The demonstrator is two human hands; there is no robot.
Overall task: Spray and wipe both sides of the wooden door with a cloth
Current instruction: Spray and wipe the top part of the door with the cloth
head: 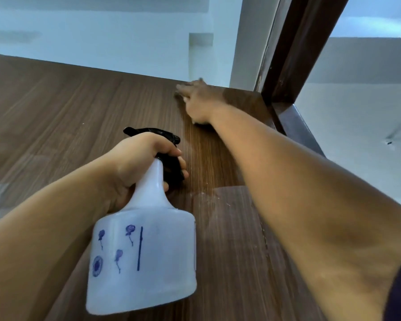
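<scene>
At the upper right of the frame: the right hand (196, 101) is stretched up to the top corner of the door (79, 107), pressed flat against the wood just under its top edge and next to the dark door frame (294, 54).
Door: it fills the left and middle of the frame, brown wood grain, with a paler damp-looking patch in the lower middle.
Cloth: hardly visible; only a pale sliver shows under the heel of the right hand, so I cannot tell how the fingers hold it.
Left hand: in the centre of the frame, the left hand (139, 163) is closed around the neck of the spray bottle (146, 256), fingers curled over the black trigger.
Bottle: white plastic with blue flower doodles, tilted, its nozzle close to the wood.
Risk, reach: the right arm looks fully extended, so pressure may be weak and the top strip could be missed.
Risk, cloth: with so little of it showing, it could slip out and drop.
Risk, frame: a sideways swipe could knock knuckles on the door frame.
Risk, trigger: a stray squeeze this close would likely soak one spot and send drips down the wood.
Risk, door: it may swing on its hinges under a hard push.
</scene>
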